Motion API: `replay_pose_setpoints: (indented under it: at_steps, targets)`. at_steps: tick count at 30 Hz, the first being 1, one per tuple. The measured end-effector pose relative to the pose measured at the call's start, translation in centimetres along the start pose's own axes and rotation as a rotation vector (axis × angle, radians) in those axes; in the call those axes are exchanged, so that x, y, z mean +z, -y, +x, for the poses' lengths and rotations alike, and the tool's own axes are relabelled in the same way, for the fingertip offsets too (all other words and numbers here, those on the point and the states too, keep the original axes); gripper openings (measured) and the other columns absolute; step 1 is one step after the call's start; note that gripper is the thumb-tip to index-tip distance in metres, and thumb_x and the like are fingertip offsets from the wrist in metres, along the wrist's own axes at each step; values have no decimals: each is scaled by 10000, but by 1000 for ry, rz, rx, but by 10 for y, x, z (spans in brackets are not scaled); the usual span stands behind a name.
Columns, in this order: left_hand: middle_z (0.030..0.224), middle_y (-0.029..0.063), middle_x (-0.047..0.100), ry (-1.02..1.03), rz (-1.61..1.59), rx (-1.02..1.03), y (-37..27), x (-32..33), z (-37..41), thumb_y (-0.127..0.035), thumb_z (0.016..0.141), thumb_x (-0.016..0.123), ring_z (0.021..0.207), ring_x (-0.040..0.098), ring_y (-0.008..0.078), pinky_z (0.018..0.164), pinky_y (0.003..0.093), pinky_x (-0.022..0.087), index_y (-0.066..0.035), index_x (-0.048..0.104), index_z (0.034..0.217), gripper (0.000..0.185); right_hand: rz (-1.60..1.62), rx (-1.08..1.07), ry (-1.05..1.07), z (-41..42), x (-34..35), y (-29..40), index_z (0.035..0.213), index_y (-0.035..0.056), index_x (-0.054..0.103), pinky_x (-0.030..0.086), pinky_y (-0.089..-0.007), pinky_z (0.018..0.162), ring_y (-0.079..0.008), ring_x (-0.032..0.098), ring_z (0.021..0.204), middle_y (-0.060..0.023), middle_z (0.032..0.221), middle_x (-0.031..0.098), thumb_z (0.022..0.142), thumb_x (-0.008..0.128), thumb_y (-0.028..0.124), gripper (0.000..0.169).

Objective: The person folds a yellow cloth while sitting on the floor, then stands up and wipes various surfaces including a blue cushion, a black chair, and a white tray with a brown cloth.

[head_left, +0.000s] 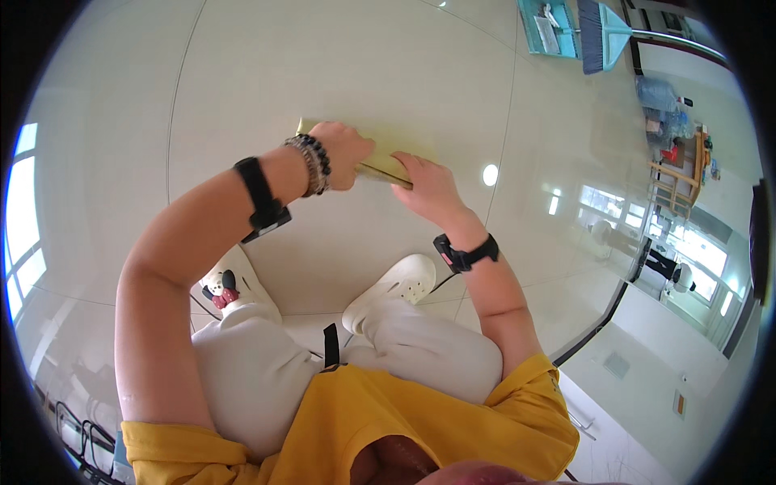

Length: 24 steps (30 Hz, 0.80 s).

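A flat, pale yellow-green folded piece, perhaps cloth or paper, (388, 145) is held low above or against the glossy tiled floor (339, 60); whether it touches the tiles is unclear. My left hand (342, 153), with beaded bracelets at its wrist, is closed over the left part of this piece. At the right end, my right hand (427, 185) grips the near edge, with a finger lying on top and the thumb out of clear sight. Both forearms wear black straps with small devices. Below the hands are my white clogs (394, 282), one on each side.
A teal dustpan (548, 30) holding litter and a broom (600, 37) stand at the top right. Farther right are plastic bottles (658, 97), a wooden stool-like frame (673, 188) and another person (670, 267). Dark cables run near my feet.
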<state>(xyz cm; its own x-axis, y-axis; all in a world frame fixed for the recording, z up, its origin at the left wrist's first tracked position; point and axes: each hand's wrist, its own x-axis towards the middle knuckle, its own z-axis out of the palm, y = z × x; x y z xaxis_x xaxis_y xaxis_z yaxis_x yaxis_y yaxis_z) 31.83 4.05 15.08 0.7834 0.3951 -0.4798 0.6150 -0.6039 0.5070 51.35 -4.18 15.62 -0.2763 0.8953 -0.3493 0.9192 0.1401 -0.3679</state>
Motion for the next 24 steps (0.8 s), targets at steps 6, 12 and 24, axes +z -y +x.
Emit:
replay_pose_setpoints:
  at_steps: [6,12,24]
  targets:
    - [860,130,607,-165,48,76,11,50,-43,-221,736,589,807,610,292,692,413,493,-104,470,1148,444,104,-30,135,-19,20,13,1120,96,504,484,-386,697,-292,594,817,-111,899,618,693,646,182,458]
    - [736,115,619,-50,23,-21,2,42,-40,-211,763,592,714,622,301,631,423,488,-67,494,1025,314,-129,-184,-266,-25,21,18,1093,112,517,483,-370,700,-273,600,796,-80,833,616,659,705,268,498]
    - [849,132,626,82,-16,-6,33,51,-31,-392,644,728,864,596,326,762,432,457,-77,493,1037,555,310,144,462,-15,38,-17,1013,77,543,457,-379,712,-308,601,815,-128,856,636,715,668,364,432]
